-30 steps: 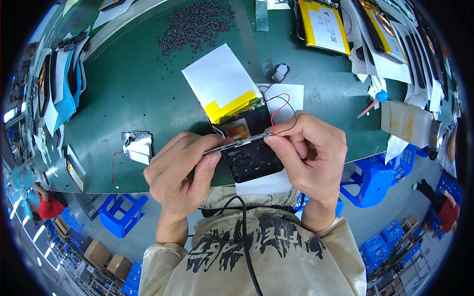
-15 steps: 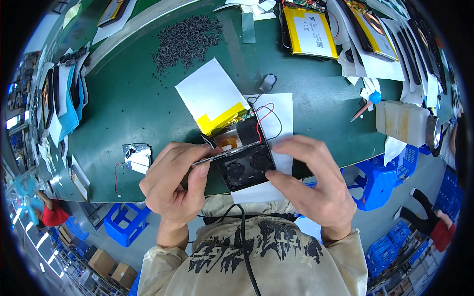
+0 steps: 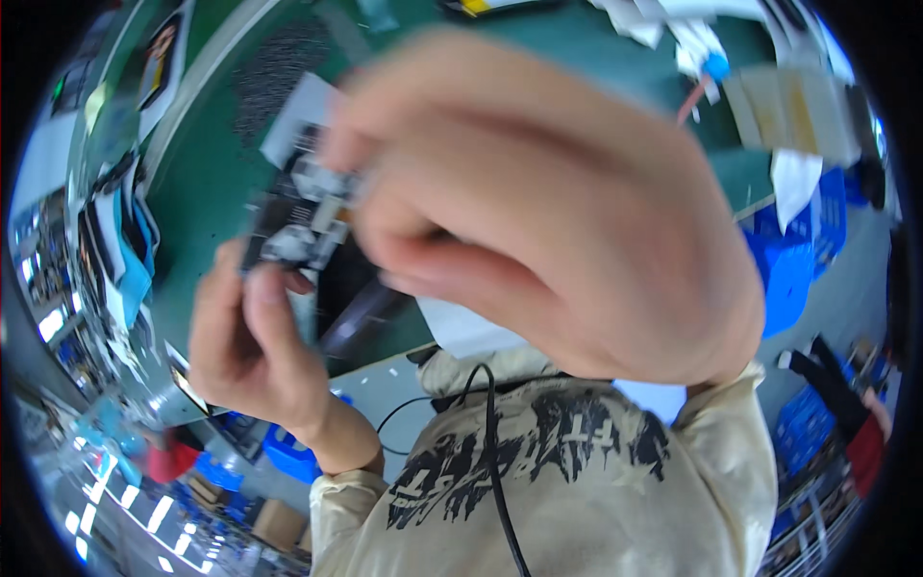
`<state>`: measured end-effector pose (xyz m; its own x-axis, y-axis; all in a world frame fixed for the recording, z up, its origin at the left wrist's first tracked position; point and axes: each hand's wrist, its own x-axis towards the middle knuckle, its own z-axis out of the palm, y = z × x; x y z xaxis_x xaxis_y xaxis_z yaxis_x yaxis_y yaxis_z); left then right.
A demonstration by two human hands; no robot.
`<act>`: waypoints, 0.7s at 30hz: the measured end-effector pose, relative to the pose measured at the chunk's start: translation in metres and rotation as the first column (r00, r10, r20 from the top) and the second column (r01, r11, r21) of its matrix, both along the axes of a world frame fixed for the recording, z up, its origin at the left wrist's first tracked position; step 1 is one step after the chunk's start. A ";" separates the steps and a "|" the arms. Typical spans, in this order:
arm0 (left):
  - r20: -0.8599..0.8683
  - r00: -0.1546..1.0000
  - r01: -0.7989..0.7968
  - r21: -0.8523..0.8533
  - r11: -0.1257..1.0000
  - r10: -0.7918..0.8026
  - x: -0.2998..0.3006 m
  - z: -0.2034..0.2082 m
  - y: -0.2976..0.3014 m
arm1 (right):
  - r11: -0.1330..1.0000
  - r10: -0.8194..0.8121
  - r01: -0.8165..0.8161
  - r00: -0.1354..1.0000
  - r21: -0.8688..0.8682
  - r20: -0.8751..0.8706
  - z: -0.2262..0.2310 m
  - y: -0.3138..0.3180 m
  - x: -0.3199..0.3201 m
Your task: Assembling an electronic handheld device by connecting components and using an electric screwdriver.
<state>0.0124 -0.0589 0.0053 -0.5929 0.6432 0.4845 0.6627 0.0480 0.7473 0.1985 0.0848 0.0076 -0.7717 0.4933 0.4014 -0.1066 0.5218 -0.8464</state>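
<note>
Green table lay beneath the black-and-grey module, whose near edge the left hand pinched, thumb foremost; over the table, the blurred right hand arched, fingers curled, grip impossible to tell; black lettering crossed the beige shirt by the table

Under bright, cool light, the right grip blurs heavily and outer edges curve.

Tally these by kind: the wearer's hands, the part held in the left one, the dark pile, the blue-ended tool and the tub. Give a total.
Left hand and right hand: 2
Held part: 1
Dark pile: 1
Blue-ended tool: 1
Tub: 1
Total: 6
</note>
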 end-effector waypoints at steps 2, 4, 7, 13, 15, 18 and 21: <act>-0.090 0.996 -0.014 -0.152 0.988 0.001 -0.014 0.014 -0.010 | 0.996 -0.054 0.055 0.998 -0.067 0.012 -0.002 -0.011 0.011; -0.120 0.989 -0.094 -0.104 0.990 0.082 -0.020 0.007 0.000 | 0.987 -0.130 0.132 0.991 -0.091 0.031 -0.010 -0.017 0.023; -0.077 0.997 0.005 -0.071 0.997 -0.011 -0.031 0.004 -0.004 | 0.975 -0.178 0.178 0.984 -0.132 0.011 -0.020 -0.017 0.027; 0.093 0.996 0.007 -0.017 1.000 -0.005 -0.042 -0.003 0.001 | 0.968 -0.172 0.175 0.985 -0.180 0.027 -0.014 -0.018 0.033; 0.104 0.994 -0.013 -0.015 1.000 0.014 -0.037 -0.003 0.004 | 0.972 -0.152 0.154 0.988 -0.178 0.023 -0.011 -0.013 0.032; 0.138 0.990 -0.032 0.008 0.999 0.030 -0.036 -0.007 -0.004 | 0.979 -0.104 0.103 0.995 -0.174 0.004 -0.008 -0.004 0.028; 0.098 0.995 -0.020 -0.088 0.996 0.029 -0.028 -0.006 -0.004 | 0.985 -0.063 0.064 0.998 -0.160 0.012 -0.001 0.005 0.019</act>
<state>-0.0159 -0.0632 -0.0010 -0.6515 0.6649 0.3654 0.5831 0.1306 0.8019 0.2171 0.0901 0.0067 -0.7394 0.5988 0.3077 -0.0712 0.3850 -0.9202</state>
